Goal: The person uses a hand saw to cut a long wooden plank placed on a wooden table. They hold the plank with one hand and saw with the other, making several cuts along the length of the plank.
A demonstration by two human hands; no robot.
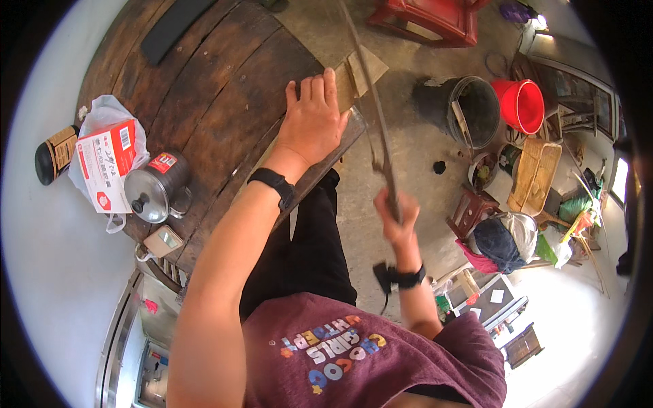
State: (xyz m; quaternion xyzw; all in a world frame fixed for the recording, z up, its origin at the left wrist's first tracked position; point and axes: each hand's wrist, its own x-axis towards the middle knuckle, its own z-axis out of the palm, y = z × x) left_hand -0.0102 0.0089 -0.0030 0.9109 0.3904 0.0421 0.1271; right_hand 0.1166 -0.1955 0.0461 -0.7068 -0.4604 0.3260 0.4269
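Note:
My left hand (311, 126) presses down on a pale wooden board (345, 85) at the corner of the dark wooden table (224, 88). Its fingers bend over the wood, with the thumb toward the table's edge; the palm hides much of the board. To the right, my right hand (398, 212) is closed round the near end of a long, thin, dark tool (373, 78) that looks like a bow saw. That tool stretches away past the board's end, partly blurred. Whether it touches the board I cannot tell.
On the table's left stand a lidded metal pot (151, 194), a white-and-red box (105, 166) in a plastic bag, a dark bottle (53, 156) and a phone (163, 241). Beyond the right side are a black bucket (476, 112), a red bucket (520, 107) and a red stool (428, 20).

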